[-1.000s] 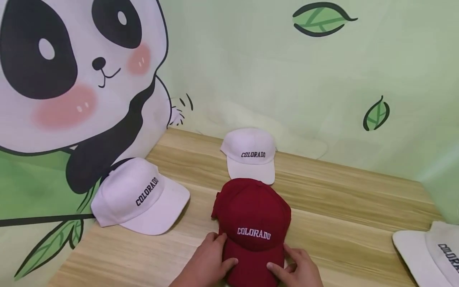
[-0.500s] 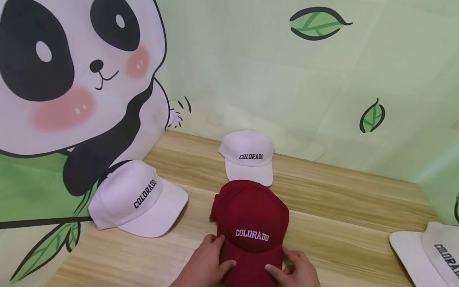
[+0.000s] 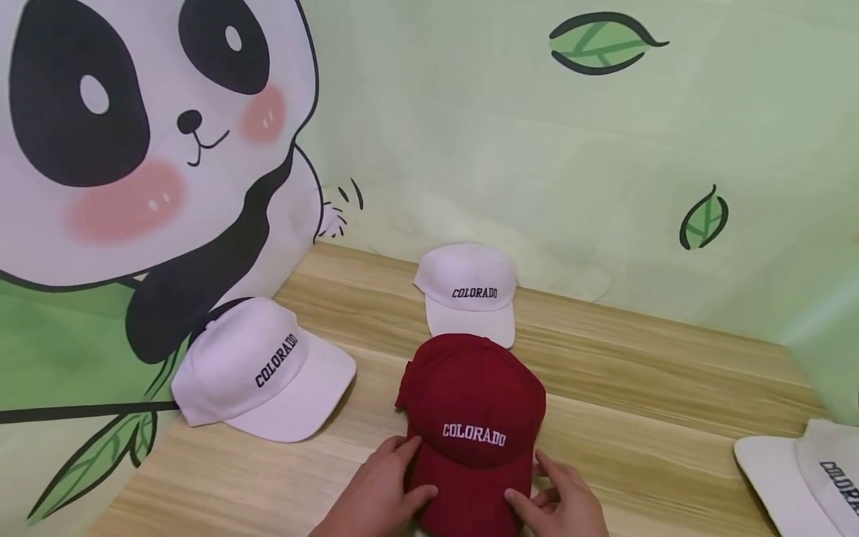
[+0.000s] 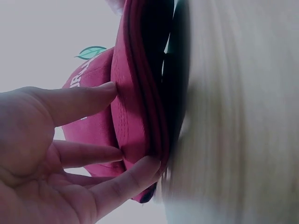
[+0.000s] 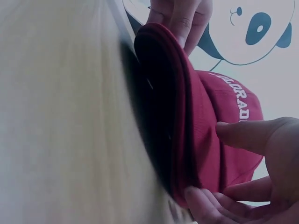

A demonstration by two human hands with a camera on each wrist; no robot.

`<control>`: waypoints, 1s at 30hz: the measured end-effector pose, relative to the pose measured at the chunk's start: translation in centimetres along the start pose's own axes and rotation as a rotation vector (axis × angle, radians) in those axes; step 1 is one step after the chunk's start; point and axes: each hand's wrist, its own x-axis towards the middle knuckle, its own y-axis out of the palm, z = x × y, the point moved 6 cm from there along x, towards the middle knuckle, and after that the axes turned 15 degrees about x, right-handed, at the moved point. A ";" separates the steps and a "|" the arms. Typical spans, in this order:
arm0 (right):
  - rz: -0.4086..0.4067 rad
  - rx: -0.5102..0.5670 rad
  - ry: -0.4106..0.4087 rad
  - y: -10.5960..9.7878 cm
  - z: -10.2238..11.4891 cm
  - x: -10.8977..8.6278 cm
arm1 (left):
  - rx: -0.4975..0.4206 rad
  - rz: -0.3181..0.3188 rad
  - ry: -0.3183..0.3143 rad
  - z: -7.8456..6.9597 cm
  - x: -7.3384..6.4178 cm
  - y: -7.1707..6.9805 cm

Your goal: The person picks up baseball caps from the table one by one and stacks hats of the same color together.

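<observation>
The red cap (image 3: 476,388) sits on the table (image 3: 644,418) between left hand (image 3: 381,483) and right hand (image 3: 562,498). Both flank its brim (image 3: 470,501), fingers loosely extended and thumbs touching the top. A white cap (image 3: 466,272) lies just behind.

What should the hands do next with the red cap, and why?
I'd probably ease the left hand and right hand off the red cap: it seems to rest upright on the table, its brim facing front, like the white cap behind it.
</observation>
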 end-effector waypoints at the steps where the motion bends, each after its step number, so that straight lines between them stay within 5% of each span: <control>1: -0.013 -0.021 -0.008 -0.1 0.3 0.0 | 0.005 -0.007 0.008 0.0 -0.1 -0.1; 6: -0.109 -0.050 -0.074 -0.6 2.4 -0.1 | 0.023 -0.047 0.045 0.2 -0.4 -0.5; 14: -0.221 0.040 -0.423 0.4 7.2 -0.7 | -0.014 -0.151 -0.010 1.7 -1.0 -2.2; 20: -0.118 0.131 -0.415 2.4 9.9 0.2 | -0.029 -0.235 -0.113 3.5 -1.5 -3.7; 30: 0.039 0.216 -0.544 5.2 14.9 2.3 | -0.027 -0.307 -0.243 6.2 -2.1 -6.2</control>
